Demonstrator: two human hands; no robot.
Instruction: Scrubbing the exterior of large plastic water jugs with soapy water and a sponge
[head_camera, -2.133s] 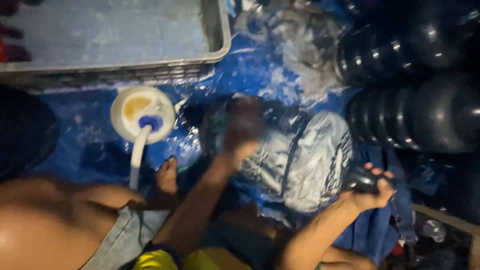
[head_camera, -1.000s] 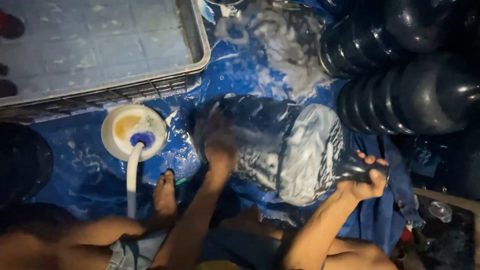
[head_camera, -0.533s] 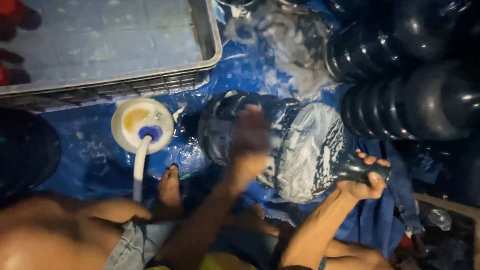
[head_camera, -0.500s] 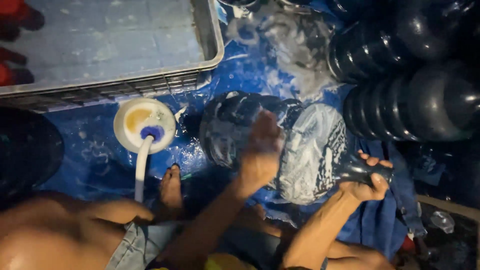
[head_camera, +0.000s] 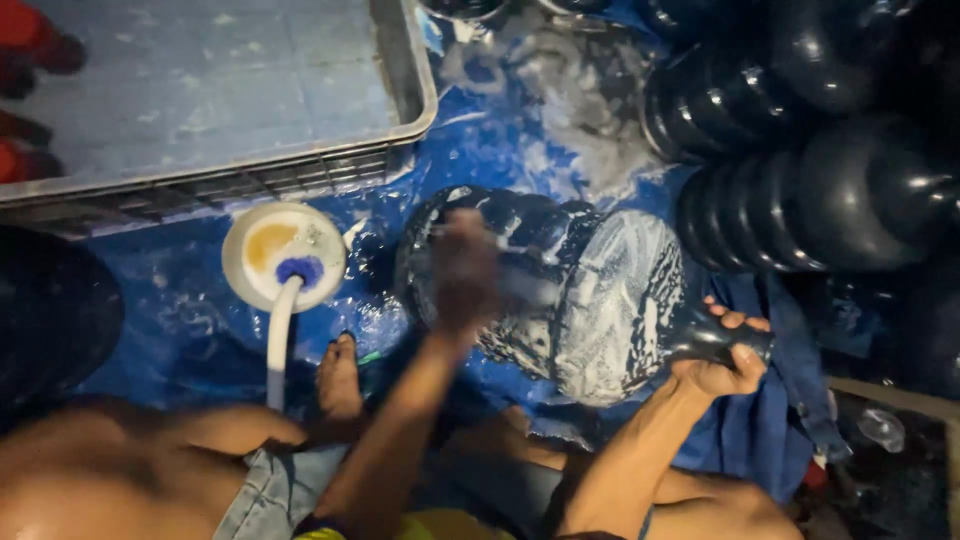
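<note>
Fingers (head_camera: 738, 322) of my right hand (head_camera: 722, 362) wrap the neck of the dark jug (head_camera: 560, 290) lying mid-frame, half-lathered, while my blurred left hand (head_camera: 465, 270), grip unreadable, rubs its unsoaped end.

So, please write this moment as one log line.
left hand: rubbing soapy bottle | right hand: gripping bottle neck | bowl: beside foot

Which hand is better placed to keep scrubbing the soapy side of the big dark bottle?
Probably the left hand. It lies on the foamy side of the big dark bottle, blurred in motion. The right hand has its fingers wrapped around the bottle's neck, steadying it.
</note>
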